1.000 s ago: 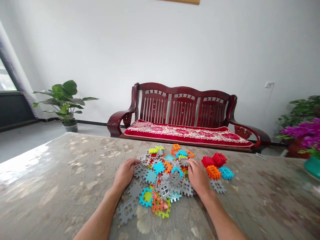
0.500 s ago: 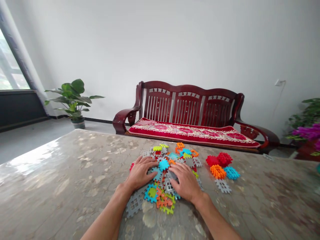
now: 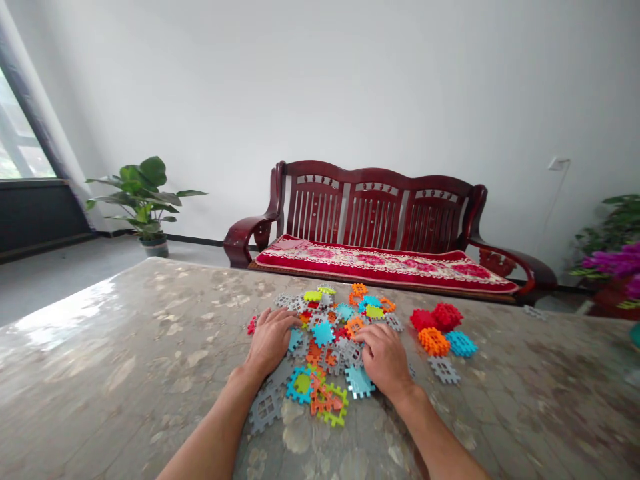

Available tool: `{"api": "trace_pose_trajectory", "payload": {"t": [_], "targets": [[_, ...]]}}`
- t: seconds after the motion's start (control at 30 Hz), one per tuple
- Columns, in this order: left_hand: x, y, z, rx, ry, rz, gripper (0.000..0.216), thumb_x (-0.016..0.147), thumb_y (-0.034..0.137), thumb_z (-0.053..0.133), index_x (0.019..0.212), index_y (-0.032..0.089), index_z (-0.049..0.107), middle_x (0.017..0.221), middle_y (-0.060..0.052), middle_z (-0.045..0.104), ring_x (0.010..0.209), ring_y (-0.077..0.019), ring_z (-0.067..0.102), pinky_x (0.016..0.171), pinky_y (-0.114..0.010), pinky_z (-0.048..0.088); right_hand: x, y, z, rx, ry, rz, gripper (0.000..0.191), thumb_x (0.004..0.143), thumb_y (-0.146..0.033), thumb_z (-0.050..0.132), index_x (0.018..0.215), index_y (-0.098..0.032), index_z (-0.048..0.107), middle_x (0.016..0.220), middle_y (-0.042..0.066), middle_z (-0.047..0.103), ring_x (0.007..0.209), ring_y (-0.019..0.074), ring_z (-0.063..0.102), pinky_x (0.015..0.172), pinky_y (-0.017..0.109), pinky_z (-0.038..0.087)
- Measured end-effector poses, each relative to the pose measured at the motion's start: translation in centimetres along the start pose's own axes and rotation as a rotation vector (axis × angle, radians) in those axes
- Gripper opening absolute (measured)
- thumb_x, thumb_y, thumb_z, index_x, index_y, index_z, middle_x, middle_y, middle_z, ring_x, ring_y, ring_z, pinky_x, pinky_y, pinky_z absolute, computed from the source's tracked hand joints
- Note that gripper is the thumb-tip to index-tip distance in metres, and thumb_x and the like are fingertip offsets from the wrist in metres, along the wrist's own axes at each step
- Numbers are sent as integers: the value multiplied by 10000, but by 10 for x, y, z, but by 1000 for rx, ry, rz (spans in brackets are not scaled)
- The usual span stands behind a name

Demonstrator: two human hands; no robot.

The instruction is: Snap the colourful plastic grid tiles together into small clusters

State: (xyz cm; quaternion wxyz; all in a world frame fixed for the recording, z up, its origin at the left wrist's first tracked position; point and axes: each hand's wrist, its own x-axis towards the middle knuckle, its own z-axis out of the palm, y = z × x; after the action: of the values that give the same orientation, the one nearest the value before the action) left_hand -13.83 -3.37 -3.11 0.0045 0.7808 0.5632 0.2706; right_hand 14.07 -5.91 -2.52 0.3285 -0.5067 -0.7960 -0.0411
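Interlocking plastic building pieces in several colours lie in a loose pile between my hands. My left hand [image 3: 273,339] rests palm down at the pile's left side, fingers stretched out, beside a grey piece and a blue piece [image 3: 295,341]. On the right, my right hand [image 3: 385,355] is loosely bent with thumb and forefinger apart, holding nothing that I can see. Its fingertips are at an orange square piece [image 3: 355,327]. A blue square [image 3: 359,381] lies just below that hand. Nearer me are a blue-and-green piece [image 3: 301,385], an orange triangle [image 3: 325,400] and a grey window-like piece [image 3: 265,408].
Right of the pile sit red stacked pieces [image 3: 447,317], an orange stack [image 3: 433,341], a blue stack [image 3: 461,343] and a grey piece [image 3: 443,370]. Beyond the patterned tabletop [image 3: 165,347] stands a wooden bench [image 3: 377,207]. A potted plant [image 3: 145,193] is at left.
My hands have moved apart, the left one leftward and the right one rightward. The pieces between them are more spread out, and the blue square near my right hand is now uncovered.
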Motion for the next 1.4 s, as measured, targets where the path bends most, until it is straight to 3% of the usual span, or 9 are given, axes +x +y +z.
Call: {"api": "trace_pose_trajectory", "payload": {"t": [0.27, 0.4, 0.57, 0.7, 0.87, 1.03, 1.13, 1.4], "targets": [[-1, 31, -2, -88, -146, 256, 365, 906, 383, 488, 1244, 345, 620, 1375, 17, 576, 1356, -246, 398, 1154, -484, 235, -3, -16, 7, 208, -113, -277, 327, 785, -26, 509, 901, -262, 703, 939, -11, 722, 933, 168, 586, 988, 377, 377], [-2, 43, -3, -60, -166, 281, 294, 901, 367, 505, 1144, 370, 669, 1372, 36, 570, 1352, -245, 390, 1152, -476, 216, 2, -17, 6, 172, -112, -178, 365, 805, -29, 477, 952, -266, 712, 1008, 4, 718, 1009, 184, 581, 993, 380, 399], [0, 45, -9, -46, -90, 230, 283, 930, 348, 439, 865, 277, 705, 1092, -4, 691, 1087, -191, 563, 1099, -422, 285, 14, -9, 6, 34, -173, -72, 437, 861, -82, 444, 1207, -265, 639, 1250, 15, 644, 1219, 212, 478, 1062, 409, 363], [2, 32, -10, -16, -19, 112, 360, 960, 371, 366, 839, 254, 685, 976, -13, 713, 997, -177, 601, 1110, -425, 261, 23, -7, 8, 8, -260, -112, 472, 867, -72, 411, 1231, -277, 631, 1281, 2, 632, 1295, 224, 414, 1096, 437, 318], [1, 5, -7, 98, 174, -283, 333, 950, 365, 364, 1043, 304, 678, 1213, -15, 671, 1232, -221, 508, 1140, -467, 192, 28, -12, 8, -10, -356, -127, 510, 861, -61, 399, 1282, -280, 587, 1323, -8, 604, 1339, 241, 357, 1121, 471, 254], [-1, -4, -2, 235, 41, -583, 444, 925, 408, 369, 1276, 260, 595, 1399, -115, 532, 1337, -319, 397, 1080, -552, 250, 28, -13, 8, -50, -349, -117, 405, 880, -143, 454, 1236, -257, 610, 1217, 30, 653, 1299, 263, 372, 1117, 470, 222], [-1, -4, 0, 228, -20, -600, 495, 931, 425, 328, 1334, 241, 548, 1421, -152, 500, 1293, -318, 453, 1064, -553, 268, 29, -11, 9, -57, -338, -115, 378, 865, -189, 514, 1223, -262, 612, 1156, 47, 660, 1222, 250, 417, 1082, 434, 263], [-1, -10, 5, 217, 15, -542, 468, 924, 412, 346, 1315, 261, 554, 1386, -127, 536, 1243, -280, 501, 1074, -496, 273, 32, -10, 12, 2, -302, -65, 331, 849, -150, 540, 1130, -282, 654, 1043, 38, 656, 1059, 222, 480, 945, 362, 365]]}}
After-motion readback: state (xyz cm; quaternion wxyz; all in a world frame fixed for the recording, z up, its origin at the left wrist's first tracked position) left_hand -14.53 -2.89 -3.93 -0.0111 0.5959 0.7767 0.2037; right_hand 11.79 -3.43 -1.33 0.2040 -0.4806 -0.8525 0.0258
